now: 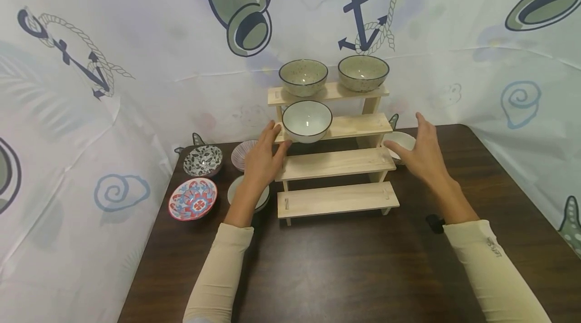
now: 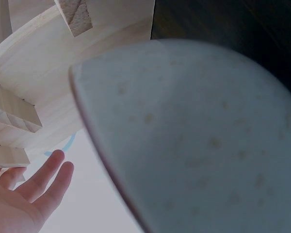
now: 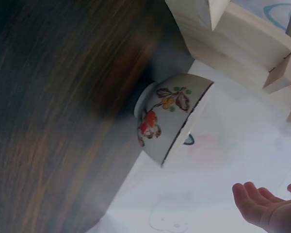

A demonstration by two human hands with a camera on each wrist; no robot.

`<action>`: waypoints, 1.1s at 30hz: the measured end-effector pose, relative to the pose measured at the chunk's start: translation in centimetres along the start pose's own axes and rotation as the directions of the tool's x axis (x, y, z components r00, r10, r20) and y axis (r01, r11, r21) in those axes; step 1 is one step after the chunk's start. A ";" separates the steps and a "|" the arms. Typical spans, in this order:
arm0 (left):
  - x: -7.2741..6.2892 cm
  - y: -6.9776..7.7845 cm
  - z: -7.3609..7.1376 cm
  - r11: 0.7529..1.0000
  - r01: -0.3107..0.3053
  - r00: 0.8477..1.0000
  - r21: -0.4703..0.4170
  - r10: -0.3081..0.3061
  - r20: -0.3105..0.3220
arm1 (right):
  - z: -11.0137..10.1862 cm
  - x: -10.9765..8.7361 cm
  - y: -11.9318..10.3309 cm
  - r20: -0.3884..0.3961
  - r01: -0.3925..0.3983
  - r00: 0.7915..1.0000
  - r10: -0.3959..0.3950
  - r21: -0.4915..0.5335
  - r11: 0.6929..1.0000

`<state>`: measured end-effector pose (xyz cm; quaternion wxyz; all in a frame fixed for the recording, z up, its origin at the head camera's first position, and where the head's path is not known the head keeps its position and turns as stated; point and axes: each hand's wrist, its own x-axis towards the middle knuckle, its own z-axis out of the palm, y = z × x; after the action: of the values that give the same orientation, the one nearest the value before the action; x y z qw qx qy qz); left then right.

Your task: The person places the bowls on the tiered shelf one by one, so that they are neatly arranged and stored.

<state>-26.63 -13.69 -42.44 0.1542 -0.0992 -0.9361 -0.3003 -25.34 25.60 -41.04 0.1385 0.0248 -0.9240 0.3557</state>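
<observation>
A white bowl with a dark rim [image 1: 307, 120] sits at the left of the second step down on a wooden tiered stand [image 1: 338, 164]. Beside it, at the stand's left edge, is my left hand [image 1: 263, 156], fingers loosely extended and thumb spread; whether it touches the bowl or the wood I cannot tell. My right hand [image 1: 424, 154] hovers off the stand's right side, palm inward, holding nothing. Two speckled bowls, one left [image 1: 303, 81] and one right [image 1: 363, 74], occupy the top step. Behind the right hand is a floral bowl [image 3: 173, 114] on the table.
Left of the stand are a black-and-white patterned bowl [image 1: 202, 160], a red-and-blue patterned bowl [image 1: 192, 199], a striped bowl [image 1: 241, 154] and a pale bowl [image 2: 199, 136] under my left forearm. A small black object [image 1: 436, 223] lies by my right wrist. Printed cloth [image 1: 159, 101] hangs behind the table.
</observation>
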 end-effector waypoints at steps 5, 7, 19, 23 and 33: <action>-0.1 0.0 0.0 1.000 -0.001 1.000 -0.001 0.001 -0.001 | 0.1 0.1 0.7 0.001 -0.024 1.000 0.024 0.018 1.000; 0.0 0.0 0.0 1.000 -0.002 1.000 -0.002 0.002 0.004 | 0.2 0.2 1.0 0.002 -0.030 1.000 0.030 0.020 0.999; -0.1 0.0 -0.1 1.000 0.000 1.000 0.004 0.000 0.003 | 0.9 0.8 2.1 -0.008 -0.047 0.999 0.047 0.011 0.999; -0.2 0.0 -0.2 1.000 0.000 1.000 -0.008 0.000 0.010 | 1.2 1.0 2.6 0.000 -0.055 0.999 0.055 0.013 0.998; -0.2 -0.1 -0.2 1.000 -0.002 1.000 -0.017 0.002 0.017 | 1.9 1.7 3.2 0.005 -0.061 0.998 0.061 -0.007 0.998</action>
<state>-26.47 -13.92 -42.42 0.1456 -0.1041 -0.9346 -0.3073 -27.91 26.80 -44.03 0.1252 -0.0027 -0.9259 0.3565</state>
